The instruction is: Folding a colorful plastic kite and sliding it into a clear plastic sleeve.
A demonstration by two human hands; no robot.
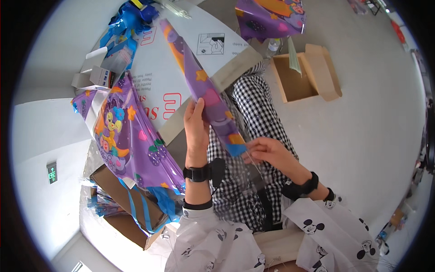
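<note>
A purple kite (203,93) with a cartoon print is folded into a long narrow strip and slants from the table down over my lap. My left hand (196,124) grips its lower middle, thumb on top. At its blue lower end, my right hand (267,152) is closed in a pinch at the edge. A thin clear strip or rod runs down from there, too faint to make out. Another purple printed kite (136,136) with blue edging hangs spread over the table's left side, left of my left hand.
The table (195,22) carries blue material (131,18), a small white box (93,77) and pale thin sticks (174,8). On the floor stand an open cardboard box (294,84), a bottle (273,47) and more purple printed film (272,20). A brown carton (127,199) sits at lower left.
</note>
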